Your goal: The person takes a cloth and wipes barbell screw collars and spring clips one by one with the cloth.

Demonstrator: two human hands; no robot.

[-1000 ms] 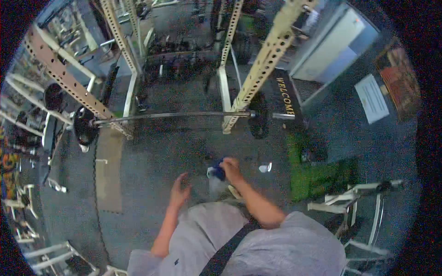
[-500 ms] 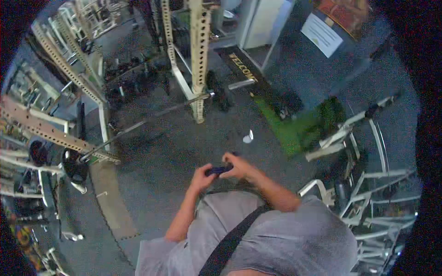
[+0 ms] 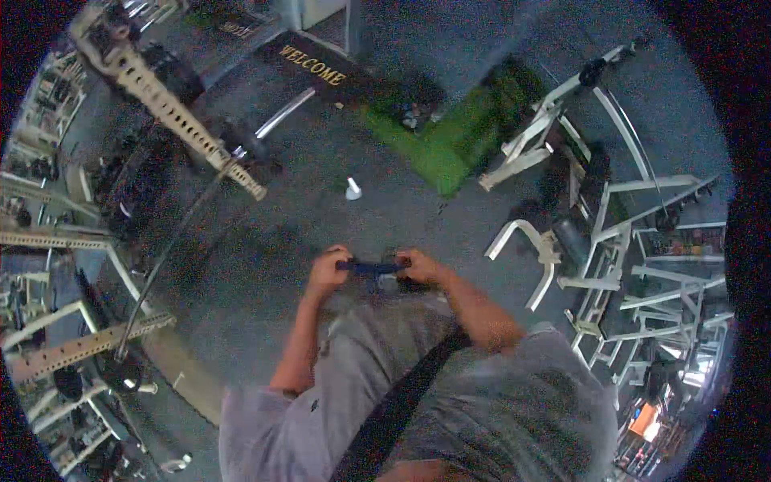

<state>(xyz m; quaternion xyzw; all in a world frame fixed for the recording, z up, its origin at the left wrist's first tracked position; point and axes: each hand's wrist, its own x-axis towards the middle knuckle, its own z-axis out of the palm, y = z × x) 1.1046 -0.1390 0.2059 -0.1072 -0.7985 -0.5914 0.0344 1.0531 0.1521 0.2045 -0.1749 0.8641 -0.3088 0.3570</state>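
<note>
In the head view, a short dark blue strap-like thing point(image 3: 372, 267) spans the space between my two hands in front of my waist. My left hand point(image 3: 328, 271) is closed around its left end. The other end is in my right hand point(image 3: 421, 267), whose fingers are curled in. A small pale patch shows just under the strap-like thing, too blurred to name. Below are my grey shirt point(image 3: 498, 410) and a black strap point(image 3: 401, 394) running diagonally across it.
A perforated rack upright point(image 3: 173, 112) and a long barbell point(image 3: 181, 229) stand to the left. White gym machine frames point(image 3: 602, 281) fill the right. Ahead on the dark floor lie a small white object point(image 3: 353, 189), a green mat point(image 3: 438, 165) and a welcome mat point(image 3: 313, 66).
The view has swung to the right, so the rack and barbell sit farther left. My hands have moved apart, and more of the dark blue thing shows between them.
</note>
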